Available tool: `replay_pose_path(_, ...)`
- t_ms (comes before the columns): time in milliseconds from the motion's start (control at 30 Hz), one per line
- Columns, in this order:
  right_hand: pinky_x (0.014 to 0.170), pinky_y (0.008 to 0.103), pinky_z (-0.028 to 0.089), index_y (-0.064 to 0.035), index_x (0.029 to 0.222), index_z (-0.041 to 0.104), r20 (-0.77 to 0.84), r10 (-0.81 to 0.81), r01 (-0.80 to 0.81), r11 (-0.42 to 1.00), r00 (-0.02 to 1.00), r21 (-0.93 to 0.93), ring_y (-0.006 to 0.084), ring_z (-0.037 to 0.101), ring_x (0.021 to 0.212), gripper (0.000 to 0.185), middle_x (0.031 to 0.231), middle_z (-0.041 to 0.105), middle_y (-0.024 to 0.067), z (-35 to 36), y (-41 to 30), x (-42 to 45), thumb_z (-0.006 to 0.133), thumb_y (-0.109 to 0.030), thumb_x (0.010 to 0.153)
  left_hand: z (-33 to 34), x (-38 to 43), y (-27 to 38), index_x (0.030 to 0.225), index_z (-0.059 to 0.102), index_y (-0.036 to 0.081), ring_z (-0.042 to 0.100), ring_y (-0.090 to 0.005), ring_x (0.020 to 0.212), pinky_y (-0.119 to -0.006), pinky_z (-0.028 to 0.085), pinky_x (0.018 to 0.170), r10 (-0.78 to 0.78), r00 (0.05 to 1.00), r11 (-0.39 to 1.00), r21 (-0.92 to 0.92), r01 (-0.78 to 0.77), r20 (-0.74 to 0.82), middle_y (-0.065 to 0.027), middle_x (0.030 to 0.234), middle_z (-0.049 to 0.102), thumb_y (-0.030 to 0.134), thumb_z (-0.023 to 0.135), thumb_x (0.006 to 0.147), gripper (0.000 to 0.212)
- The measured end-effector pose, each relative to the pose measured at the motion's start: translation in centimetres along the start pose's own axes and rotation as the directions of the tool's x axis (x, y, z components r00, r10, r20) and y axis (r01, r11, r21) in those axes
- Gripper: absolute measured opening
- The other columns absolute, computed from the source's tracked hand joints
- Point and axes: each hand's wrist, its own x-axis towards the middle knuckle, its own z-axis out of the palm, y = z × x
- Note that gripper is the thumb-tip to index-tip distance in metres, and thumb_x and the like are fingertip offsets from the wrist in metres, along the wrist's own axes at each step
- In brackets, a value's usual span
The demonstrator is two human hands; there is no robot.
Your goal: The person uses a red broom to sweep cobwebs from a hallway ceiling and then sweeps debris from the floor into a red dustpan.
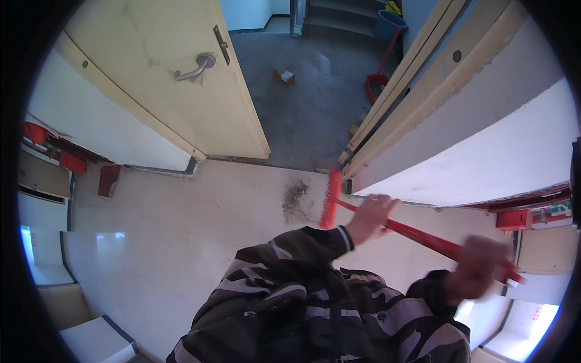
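A red push broom with a long handle [424, 239] slants across the floor before me. My left hand [373, 218] is wrapped around the lower part of the handle. Farther up, close to its end, my right hand [482, 265] grips it and looks blurred. The broom head [332, 198] stands on the pale tiles with its bristles facing left. Just left of the bristles lies a patch of dark dirt [297, 199], apart from them.
A cream door [159, 54] with a metal lever handle [195, 68] stands ajar. Beyond the doorway, a small box [286, 76] lies on the grey floor [299, 113]. A long-handled red dustpan [376, 87] and blue bucket [389, 25] are near the stairs [347, 20]. The door frame [408, 81] borders the right.
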Motion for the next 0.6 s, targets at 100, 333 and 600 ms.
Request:
replay_pose_path(100,0.053,0.0253,0.038,-0.0052,0.066,0.048,-0.098,0.577,-0.576,0.756,0.811,-0.31,0.0118,0.045,0.054,0.016,0.06,0.048,0.0015,3.5,9.1,-3.1,0.058,-0.006,0.078,-1.2,-4.7,-7.9,0.118,0.045,0.003,0.05,-0.0306,0.102,-0.039,0.04,0.087,-0.215,0.935,0.956,-0.136,0.261,0.281,-0.0165,0.111,0.052,0.022,0.069,0.068,0.059)
replay_pose_path(333,0.05,0.0258,0.039,-0.0011,0.063,0.048,0.158,0.491,-0.479,0.871,0.857,-0.11,0.0145,0.048,0.052,0.015,0.057,0.051,0.0055,3.6,14.3,1.8,0.062,0.001,0.069,-11.4,-26.8,-21.6,0.1,0.06,0.005,0.061,-0.0259,0.084,-0.034,0.048,0.076,-0.868,0.436,0.469,0.102,0.877,0.239,-0.0135,0.091,0.063,0.031,0.064,0.074,0.037)
replay_pose_path(600,0.042,0.0266,0.038,-0.0037,0.061,0.045,0.05,0.346,-0.347,0.938,0.937,0.019,0.017,0.046,0.042,0.019,0.051,0.047,0.0067,12.8,16.1,13.8,0.062,-0.003,0.069,-17.5,-27.9,-33.7,0.098,0.061,0.009,0.062,-0.0272,0.081,-0.037,0.049,0.075,-0.914,0.257,0.348,0.282,0.894,0.314,-0.0116,0.082,0.065,0.032,0.066,0.07,0.037)
